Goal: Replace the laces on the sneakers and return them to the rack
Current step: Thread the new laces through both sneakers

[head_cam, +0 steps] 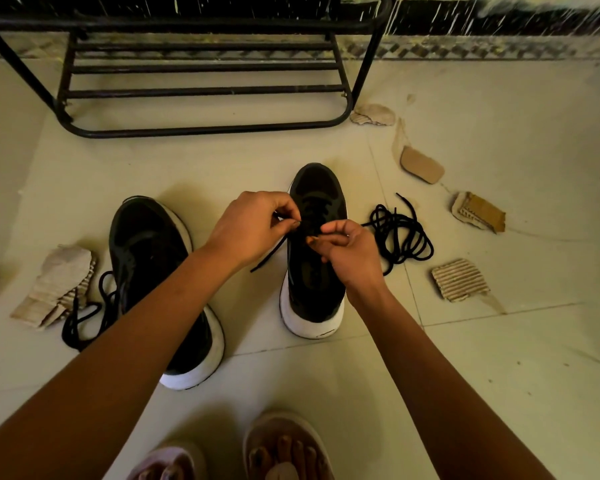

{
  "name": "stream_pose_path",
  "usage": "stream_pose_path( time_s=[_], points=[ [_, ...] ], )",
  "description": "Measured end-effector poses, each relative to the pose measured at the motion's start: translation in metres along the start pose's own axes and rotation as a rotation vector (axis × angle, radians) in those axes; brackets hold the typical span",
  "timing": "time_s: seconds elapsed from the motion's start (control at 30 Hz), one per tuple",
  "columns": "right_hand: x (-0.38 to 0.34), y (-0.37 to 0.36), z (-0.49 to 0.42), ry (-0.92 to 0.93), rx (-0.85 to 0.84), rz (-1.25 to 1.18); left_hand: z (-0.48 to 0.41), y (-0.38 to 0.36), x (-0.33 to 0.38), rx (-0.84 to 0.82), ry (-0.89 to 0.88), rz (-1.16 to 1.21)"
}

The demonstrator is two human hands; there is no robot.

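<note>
Two black sneakers with white soles stand on the tiled floor, toes pointing away from me. Over the right sneaker [317, 271] both hands work at its lacing. My left hand [253, 226] pinches a black lace [269, 252] whose free end trails down to the left of the shoe. My right hand [350, 251] pinches the lace at the eyelets. The left sneaker [146, 244] sits apart, partly hidden under my left forearm, with a loose black lace [84, 317] beside it. Another black lace [400, 233] lies coiled to the right.
An empty black metal shoe rack [201, 88] stands against the far wall. Several torn cardboard pieces lie about: one at the left [59, 285], others at the right [459, 278], [478, 211], [421, 164]. My sandalled feet [284, 448] are at the bottom edge.
</note>
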State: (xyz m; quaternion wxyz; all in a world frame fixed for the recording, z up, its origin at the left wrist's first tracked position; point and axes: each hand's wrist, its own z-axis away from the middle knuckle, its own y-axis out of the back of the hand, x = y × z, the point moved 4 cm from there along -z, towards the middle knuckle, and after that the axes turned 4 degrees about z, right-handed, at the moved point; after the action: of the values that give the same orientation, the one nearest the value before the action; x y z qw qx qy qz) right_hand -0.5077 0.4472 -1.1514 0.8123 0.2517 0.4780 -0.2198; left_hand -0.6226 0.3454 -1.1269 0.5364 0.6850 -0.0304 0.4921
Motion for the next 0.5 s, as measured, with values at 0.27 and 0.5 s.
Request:
stream_pose_path(
  time_s=[0.27,0.5],
  points=[
    [0.0,0.0,0.0,-0.009,-0.001,-0.019,0.005,-0.008,0.004,0.052,-0.058,0.061],
    [0.001,0.0,0.0,-0.002,-0.001,-0.04,0.006,-0.011,0.008,0.083,-0.094,0.049]
  ],
)
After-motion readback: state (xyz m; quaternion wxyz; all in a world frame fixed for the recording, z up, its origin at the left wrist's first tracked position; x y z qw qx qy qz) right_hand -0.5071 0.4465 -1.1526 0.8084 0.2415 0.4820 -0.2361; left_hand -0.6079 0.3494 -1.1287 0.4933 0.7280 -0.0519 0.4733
